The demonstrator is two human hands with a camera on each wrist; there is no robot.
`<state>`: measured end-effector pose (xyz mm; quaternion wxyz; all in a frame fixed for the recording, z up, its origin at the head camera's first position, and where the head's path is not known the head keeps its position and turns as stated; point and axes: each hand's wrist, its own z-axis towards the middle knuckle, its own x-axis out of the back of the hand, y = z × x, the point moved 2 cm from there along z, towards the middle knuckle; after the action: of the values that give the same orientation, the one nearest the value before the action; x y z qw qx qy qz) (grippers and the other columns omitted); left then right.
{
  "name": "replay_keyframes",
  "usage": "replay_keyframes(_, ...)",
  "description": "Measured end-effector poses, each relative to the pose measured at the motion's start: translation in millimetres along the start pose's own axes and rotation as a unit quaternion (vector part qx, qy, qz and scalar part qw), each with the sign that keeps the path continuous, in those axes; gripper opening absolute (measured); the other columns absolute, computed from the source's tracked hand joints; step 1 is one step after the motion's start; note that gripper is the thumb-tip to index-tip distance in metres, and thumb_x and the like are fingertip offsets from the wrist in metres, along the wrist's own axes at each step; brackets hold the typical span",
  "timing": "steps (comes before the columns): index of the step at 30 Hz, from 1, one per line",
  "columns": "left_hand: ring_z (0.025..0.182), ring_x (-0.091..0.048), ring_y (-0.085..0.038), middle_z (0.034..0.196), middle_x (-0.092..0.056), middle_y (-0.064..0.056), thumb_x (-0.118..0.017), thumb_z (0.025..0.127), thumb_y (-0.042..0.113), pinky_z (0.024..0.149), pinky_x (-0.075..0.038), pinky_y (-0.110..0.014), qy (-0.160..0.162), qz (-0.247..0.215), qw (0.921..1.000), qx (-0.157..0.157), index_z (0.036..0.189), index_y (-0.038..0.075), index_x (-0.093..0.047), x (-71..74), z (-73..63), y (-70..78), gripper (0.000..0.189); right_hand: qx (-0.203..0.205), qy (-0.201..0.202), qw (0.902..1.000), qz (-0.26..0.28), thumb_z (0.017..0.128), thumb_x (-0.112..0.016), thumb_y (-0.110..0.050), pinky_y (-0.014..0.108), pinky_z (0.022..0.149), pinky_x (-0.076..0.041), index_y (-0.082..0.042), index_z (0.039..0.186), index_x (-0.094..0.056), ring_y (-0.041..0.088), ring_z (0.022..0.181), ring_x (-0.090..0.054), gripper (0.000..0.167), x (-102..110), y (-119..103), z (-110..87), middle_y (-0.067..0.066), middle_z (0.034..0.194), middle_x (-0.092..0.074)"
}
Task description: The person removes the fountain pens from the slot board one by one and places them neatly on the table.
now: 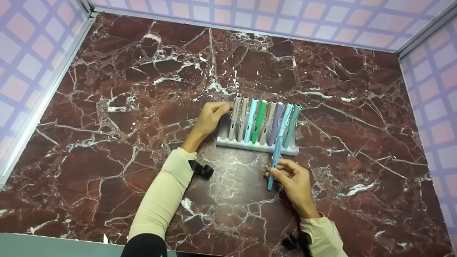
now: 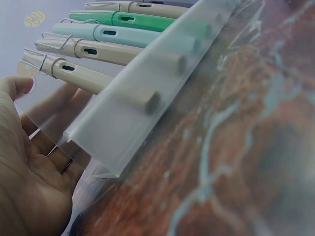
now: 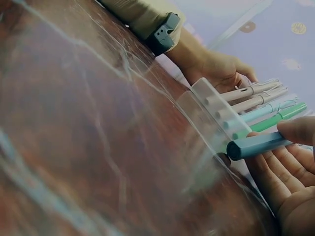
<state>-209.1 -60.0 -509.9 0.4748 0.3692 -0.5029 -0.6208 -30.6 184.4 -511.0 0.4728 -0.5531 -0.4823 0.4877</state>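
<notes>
A clear pen stand [image 1: 257, 147] on the table carries a slanted row of pens: beige, light blue, green [image 1: 259, 123], purple [image 1: 276, 125] and teal [image 1: 292, 125]. My left hand [image 1: 208, 120] grips the stand's left edge. In the left wrist view its thumb is at the edge and its fingers show behind the clear panel [image 2: 115, 147]. Between thumb and fingers my right hand [image 1: 295, 184] pinches a blue pen [image 1: 277, 151] in front of the stand's right part. The right wrist view shows that pen's barrel end [image 3: 256, 145] toward the camera.
Under everything is a red-brown marbled table [image 1: 142, 114]. Checked pink and purple panels [image 1: 250, 14] rise along its back and sides. A black strap [image 1: 201, 169] is on the left wrist, another [image 1: 296, 242] on the right.
</notes>
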Motion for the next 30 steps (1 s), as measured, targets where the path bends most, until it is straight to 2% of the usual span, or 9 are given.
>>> replay_keyframes(2,0.091,-0.067,-0.031,0.097,-0.073,-0.024,-0.05,0.098,0.004,0.091,-0.053,-0.031,0.002,0.002,1.0,-0.005,0.099,-0.015,-0.069,0.3,0.2,-0.2,0.027,0.002,-0.013,0.9999,0.004,0.086,-0.066,0.013,0.04,0.072,-0.062,0.022,0.109,-0.059,0.023,0.075,-0.074,0.026,-4.3,0.1,1.3,0.022,0.087,-0.073)
replay_keyframes(4,0.091,-0.068,-0.032,0.097,-0.073,-0.025,-0.049,0.097,0.004,0.091,-0.053,-0.032,0.002,0.003,1.0,-0.008,0.099,-0.016,-0.068,0.2,0.1,-0.5,0.027,0.002,-0.03,0.9995,0.008,0.086,-0.067,0.012,0.041,0.074,-0.062,0.022,0.109,-0.059,0.023,0.076,-0.074,0.026,-9.2,0.8,2.6,0.024,0.089,-0.072)
replay_keyframes(7,0.091,-0.068,-0.023,0.099,-0.072,-0.027,-0.049,0.097,0.005,0.092,-0.054,-0.033,-0.003,0.003,1.0,-0.009,0.1,-0.016,-0.068,-0.6,-0.6,-1.0,0.028,0.002,-0.05,0.9987,0.01,0.086,-0.067,0.012,0.041,0.076,-0.061,0.021,0.109,-0.06,0.023,0.077,-0.074,0.026,-15.0,1.2,3.6,0.028,0.09,-0.07)
replay_keyframes(10,0.092,-0.068,-0.013,0.102,-0.072,-0.028,-0.049,0.098,0.006,0.094,-0.053,-0.033,-0.007,0.005,0.9999,-0.006,0.102,-0.016,-0.068,-1.3,-0.9,-0.9,0.029,-0.001,-0.05,0.9987,0.011,0.086,-0.067,0.013,0.04,0.076,-0.061,0.021,0.109,-0.06,0.023,0.076,-0.074,0.025,-17.8,1.5,3.8,0.03,0.09,-0.07)
replay_keyframes(16,0.085,-0.066,-0.021,0.092,-0.073,-0.022,-0.049,0.098,0.004,0.09,-0.053,-0.033,-0.003,0.004,0.9999,-0.009,0.097,-0.015,-0.068,-0.2,0.0,0.8,0.027,-0.006,-0.045,0.9989,0.01,0.085,-0.067,0.014,0.04,0.075,-0.062,0.02,0.106,-0.062,0.022,0.075,-0.073,0.022,-27.2,2.3,5.4,0.028,0.088,-0.07)
replay_keyframes(22,0.087,-0.066,-0.013,0.098,-0.072,-0.026,-0.049,0.098,0.001,0.092,-0.054,-0.035,-0.005,0.004,0.9999,-0.011,0.1,-0.016,-0.067,-0.9,-1.8,-0.9,0.026,-0.036,-0.08,0.996,0.017,0.086,-0.067,0.013,0.037,0.076,-0.062,0.021,0.109,-0.058,0.021,0.078,-0.074,0.026,-43.2,3.8,5.0,0.022,0.09,-0.069)
replay_keyframes(25,0.085,-0.066,-0.025,0.093,-0.071,-0.027,-0.049,0.098,0.003,0.091,-0.054,-0.033,-0.007,0.007,0.9998,-0.017,0.099,-0.016,-0.067,-1.8,-1.5,-2.7,0.027,-0.044,-0.074,0.9961,0.019,0.085,-0.066,0.015,0.036,0.075,-0.062,0.021,0.109,-0.058,0.02,0.077,-0.074,0.025,-45.3,3.3,4.4,0.022,0.089,-0.069)
replay_keyframes(27,0.084,-0.064,-0.033,0.089,-0.072,-0.021,-0.049,0.098,0.005,0.09,-0.054,-0.032,-0.006,0.003,0.9998,-0.016,0.098,-0.016,-0.068,-1.7,-1.0,-2.3,0.028,-0.044,-0.068,0.9966,0.017,0.085,-0.066,0.015,0.037,0.076,-0.062,0.02,0.108,-0.059,0.021,0.077,-0.074,0.025,-46.7,3.5,4.9,0.024,0.089,-0.069)
replay_keyframes(30,0.082,-0.062,-0.035,0.085,-0.072,-0.015,-0.05,0.097,0.007,0.089,-0.053,-0.034,-0.002,-0.005,0.9999,-0.013,0.096,-0.016,-0.068,-0.6,0.3,-1.3,0.029,-0.04,-0.07,0.9966,0.015,0.085,-0.067,0.014,0.038,0.076,-0.062,0.02,0.107,-0.059,0.022,0.077,-0.073,0.024,-53.7,4.4,7.2,0.026,0.09,-0.069)
